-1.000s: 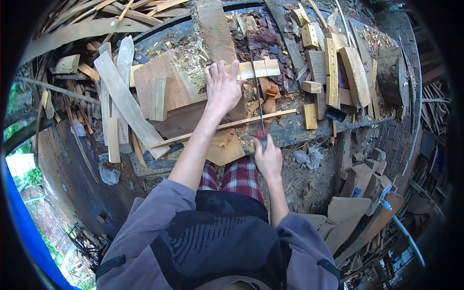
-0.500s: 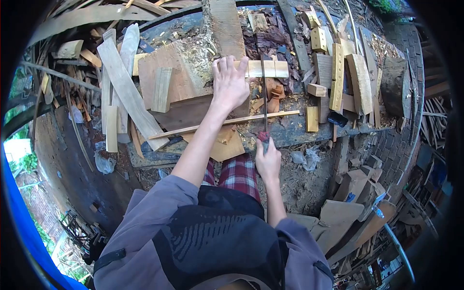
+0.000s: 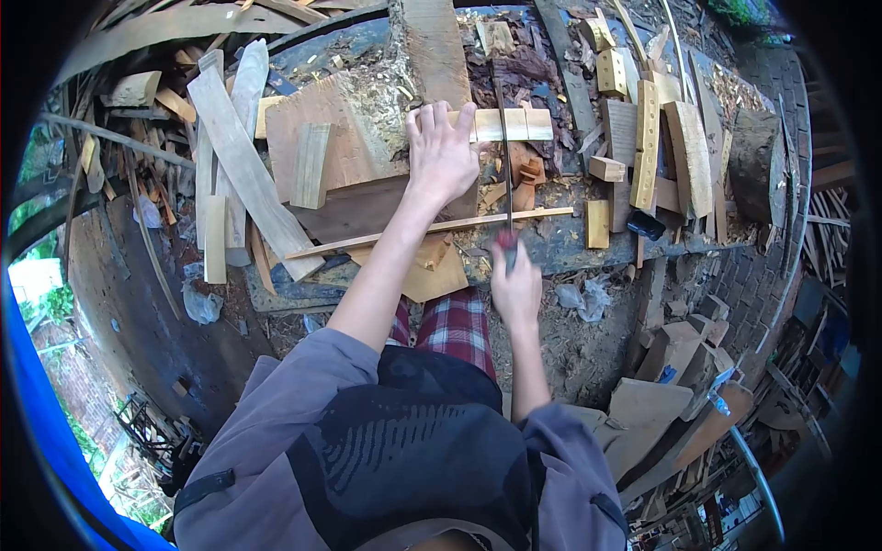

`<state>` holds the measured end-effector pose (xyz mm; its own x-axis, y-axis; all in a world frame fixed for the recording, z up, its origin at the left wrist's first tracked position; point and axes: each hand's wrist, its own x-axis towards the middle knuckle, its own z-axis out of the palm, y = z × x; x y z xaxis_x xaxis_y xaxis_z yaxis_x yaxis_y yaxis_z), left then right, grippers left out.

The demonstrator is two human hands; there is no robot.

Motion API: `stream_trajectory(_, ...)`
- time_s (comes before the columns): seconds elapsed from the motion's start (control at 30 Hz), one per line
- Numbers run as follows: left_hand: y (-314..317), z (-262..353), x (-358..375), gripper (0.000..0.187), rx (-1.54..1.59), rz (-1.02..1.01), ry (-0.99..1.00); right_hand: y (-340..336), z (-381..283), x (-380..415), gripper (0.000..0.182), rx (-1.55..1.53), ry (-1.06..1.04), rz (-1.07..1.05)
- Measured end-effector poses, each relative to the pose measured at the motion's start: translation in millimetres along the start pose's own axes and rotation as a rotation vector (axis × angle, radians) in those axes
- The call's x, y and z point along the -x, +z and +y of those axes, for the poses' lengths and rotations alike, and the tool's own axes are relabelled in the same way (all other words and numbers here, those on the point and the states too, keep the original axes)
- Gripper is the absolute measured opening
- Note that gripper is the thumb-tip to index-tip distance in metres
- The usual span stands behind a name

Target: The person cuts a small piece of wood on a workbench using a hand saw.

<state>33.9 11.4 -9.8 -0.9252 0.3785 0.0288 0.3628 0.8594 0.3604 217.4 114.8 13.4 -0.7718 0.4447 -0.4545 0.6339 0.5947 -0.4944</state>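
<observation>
1. Since the earlier frame the saw point(image 3: 503, 156) has slid forward, away from the body.
2. The right hand point(image 3: 516, 286) grips its red handle; the blade runs lengthwise away from the person, crossing the pale wood strip point(image 3: 501, 125).
3. The left hand point(image 3: 442, 156) presses flat, fingers spread, on that strip atop the cluttered bench point(image 3: 570, 243).

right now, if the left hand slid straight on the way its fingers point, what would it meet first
The left hand lies flat on a pale wood strip, fingers pointing away from the person. Straight ahead lies the thick upright plank amid wood shavings; likely that first, though depth is unclear.
</observation>
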Motion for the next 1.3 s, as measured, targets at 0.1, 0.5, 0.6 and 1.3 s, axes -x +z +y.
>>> stream_trajectory(0.1, 0.0, -3.6, -1.3, 0.051, -0.012, 0.023, 0.027, -7.8, -2.7, 21.1, 0.038, 0.007, 0.022, -0.027)
stream_trajectory(0.5, 2.0, -1.9, -0.6, 0.050, -0.015, 0.021, 0.008, 4.3, -10.0, 1.2, 0.042, -0.024, 0.045, -0.018)
stream_trajectory(0.6, 1.0, -5.3, 2.2, 0.051, -0.016, 0.017, 0.037, 7.1, 0.4, 22.5, 0.047, 0.031, 0.085, -0.015)
stream_trajectory(1.3, -3.1, -1.0, -1.3, 0.051, 0.034, 0.003, -0.030, -14.6, -68.5, -70.6, 0.049, 0.083, 0.011, -0.009)
